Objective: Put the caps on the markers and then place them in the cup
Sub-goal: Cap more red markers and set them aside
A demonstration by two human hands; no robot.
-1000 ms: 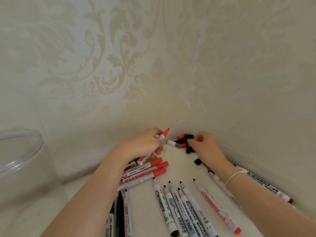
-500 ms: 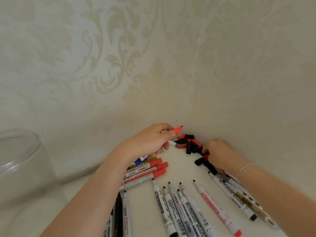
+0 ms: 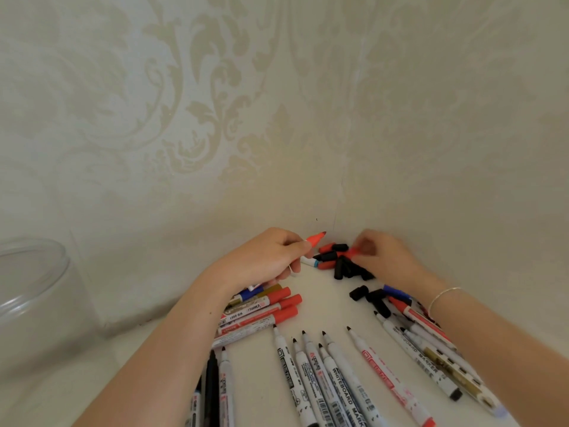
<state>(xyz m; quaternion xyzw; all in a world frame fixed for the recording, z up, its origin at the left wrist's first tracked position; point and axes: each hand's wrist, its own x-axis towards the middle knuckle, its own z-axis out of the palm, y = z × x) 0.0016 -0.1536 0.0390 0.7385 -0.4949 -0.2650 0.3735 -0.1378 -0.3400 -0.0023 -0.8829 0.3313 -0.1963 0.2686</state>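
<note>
The left hand [image 3: 264, 260] curls its fingers round an uncapped red marker [image 3: 314, 238], conical tip pointing up and right toward the wall corner. The right hand [image 3: 385, 260] pinches a red cap [image 3: 354, 251] between thumb and fingertips, just above the heap of loose caps [image 3: 341, 263]; these are short matte cylinders, mostly black with a few red, too overlapped for a firm count. Three capped red markers [image 3: 271, 309], white barrels with printed labels, lie side by side under the left forearm. Five uncapped black-tipped markers [image 3: 311, 374] fan out on the smooth white table [image 3: 261, 380], with one red-printed marker [image 3: 385, 377] beside them. The cup [image 3: 30, 297], a clear cylinder that looks like plastic, stands at far left, well apart from the hands.
</note>
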